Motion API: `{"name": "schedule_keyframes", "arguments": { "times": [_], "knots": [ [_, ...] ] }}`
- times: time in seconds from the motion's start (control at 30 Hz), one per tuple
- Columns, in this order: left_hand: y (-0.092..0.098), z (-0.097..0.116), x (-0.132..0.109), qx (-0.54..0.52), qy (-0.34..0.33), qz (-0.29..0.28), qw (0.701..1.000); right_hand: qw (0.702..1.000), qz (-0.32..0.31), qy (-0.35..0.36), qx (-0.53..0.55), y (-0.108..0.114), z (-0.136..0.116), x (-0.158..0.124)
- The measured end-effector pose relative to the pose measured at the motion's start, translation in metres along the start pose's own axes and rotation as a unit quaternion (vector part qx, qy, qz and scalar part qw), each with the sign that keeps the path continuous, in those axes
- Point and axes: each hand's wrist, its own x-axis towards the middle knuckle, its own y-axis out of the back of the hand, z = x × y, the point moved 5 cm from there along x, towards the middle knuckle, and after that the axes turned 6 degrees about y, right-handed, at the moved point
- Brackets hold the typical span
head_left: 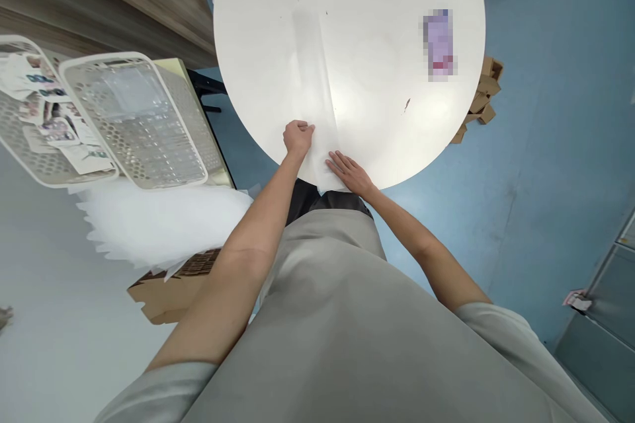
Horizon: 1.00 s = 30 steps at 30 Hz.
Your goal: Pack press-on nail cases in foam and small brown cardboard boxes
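Note:
A long strip of translucent white sheet, which looks folded, lies lengthwise on the round white table and reaches the near edge. My left hand is closed at its left edge, fingers pinched together on the sheet. Close to the table's near rim, my right hand rests with fingers stretched out flat on the right side of the strip. Whether the sheet is foam or plastic film I cannot tell.
A blurred-out purple item lies at the table's right. Leftward stand a white basket of clear plastic packs and a basket of printed pieces. Below them are a stack of white sheets and a cardboard box. Brown cartons sit on the floor.

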Motion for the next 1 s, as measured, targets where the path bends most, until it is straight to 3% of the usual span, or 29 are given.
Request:
{"name": "schedule_keyframes", "arguments": {
  "times": [0.27,0.5,0.63,0.73,0.8,0.87,0.93,1.0],
  "knots": [
    [0.008,-0.009,-0.005,0.035,-0.015,0.029,0.999,1.0,-0.02,0.003,-0.001,0.001,0.003,-0.001],
    [0.002,-0.01,-0.001,0.062,-0.045,0.022,0.997,0.997,-0.055,0.045,0.002,0.012,0.011,-0.004],
    [-0.002,-0.012,-0.004,0.063,-0.092,0.05,0.992,0.994,-0.097,0.053,-0.007,0.016,0.018,0.001],
    [0.001,-0.004,-0.014,0.064,-0.164,0.07,0.982,0.992,-0.116,0.054,-0.007,0.02,0.021,0.007],
    [0.002,0.004,-0.025,0.08,-0.22,0.032,0.972,0.991,-0.12,0.052,-0.003,0.025,0.021,0.011],
    [-0.002,0.007,-0.039,0.104,-0.254,-0.062,0.959,0.992,-0.115,0.043,0.001,0.032,0.019,0.014],
    [-0.007,0.001,-0.056,0.126,-0.248,-0.166,0.946,0.994,-0.105,0.03,0.009,0.038,0.018,0.017],
    [-0.008,-0.008,-0.072,0.124,-0.219,-0.225,0.941,0.995,-0.094,0.018,0.025,0.044,0.018,0.02]
  ]
}}
